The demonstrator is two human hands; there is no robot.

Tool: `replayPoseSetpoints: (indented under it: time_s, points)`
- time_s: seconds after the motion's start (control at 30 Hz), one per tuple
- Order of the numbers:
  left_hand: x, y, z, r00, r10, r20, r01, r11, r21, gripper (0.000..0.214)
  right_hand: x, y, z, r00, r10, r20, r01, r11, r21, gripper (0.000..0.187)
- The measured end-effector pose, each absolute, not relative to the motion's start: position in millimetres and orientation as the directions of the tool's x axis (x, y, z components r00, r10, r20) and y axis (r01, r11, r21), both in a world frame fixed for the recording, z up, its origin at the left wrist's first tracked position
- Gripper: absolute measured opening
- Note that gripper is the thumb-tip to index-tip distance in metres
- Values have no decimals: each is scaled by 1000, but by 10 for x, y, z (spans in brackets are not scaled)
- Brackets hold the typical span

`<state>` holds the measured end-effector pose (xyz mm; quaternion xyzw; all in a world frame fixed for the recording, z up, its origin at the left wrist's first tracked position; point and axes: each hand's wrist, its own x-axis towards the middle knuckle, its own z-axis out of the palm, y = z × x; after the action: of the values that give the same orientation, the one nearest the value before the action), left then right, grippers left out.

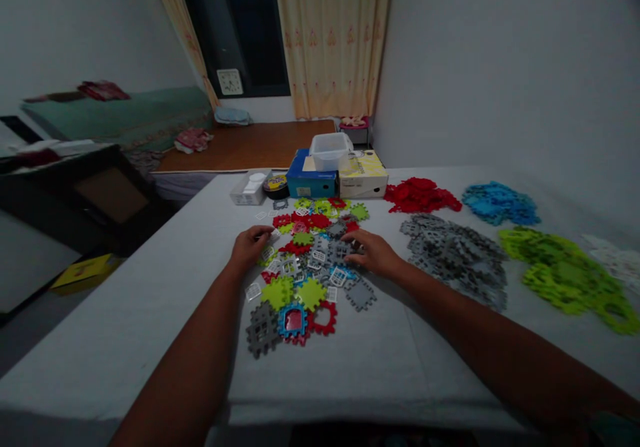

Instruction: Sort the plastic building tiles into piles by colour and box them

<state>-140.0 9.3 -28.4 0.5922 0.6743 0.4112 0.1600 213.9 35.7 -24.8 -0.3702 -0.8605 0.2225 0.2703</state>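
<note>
My left hand (249,248) is at the left edge of a mixed pile, thumb and fingers closed on a small white window-shaped piece (275,234). On the pile's right side, my right hand (374,254) has its thumb and fingertips at the edges of a grey toothed building tile (340,252). Between the hands lie green, red, grey and blue toothed tiles and white lattice pieces, overlapping. Nearer to me are two green tiles (311,294), a blue frame tile (293,321), a red frame tile (324,318) and a dark grey tile (263,329).
Sorted heaps lie on the right: red tiles (423,195), blue tiles (500,202), grey tiles (455,257), green tiles (567,270) and white pieces (615,260). At the back stand a blue box (313,184), a yellow-white box (364,174), a clear tub (331,152) and a round tin (276,186).
</note>
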Motion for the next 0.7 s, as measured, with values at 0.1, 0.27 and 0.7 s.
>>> replayPoseSetpoints:
  time_s: [0.1,0.27,0.7]
  points:
    - [-1399,92,-288,-249,932,262,659,-35,752,39,2177,326,-265,-510,815,275,499,540,-678,28]
    - [-1442,95,-296,-273,929,251,663,-7,748,45,2196,259,-171,-481,796,368,462,587,-665,16]
    - [-1457,112,-271,-288,928,238,683,25,730,35,3555,675,470,-215,954,209,865,285,-413,16]
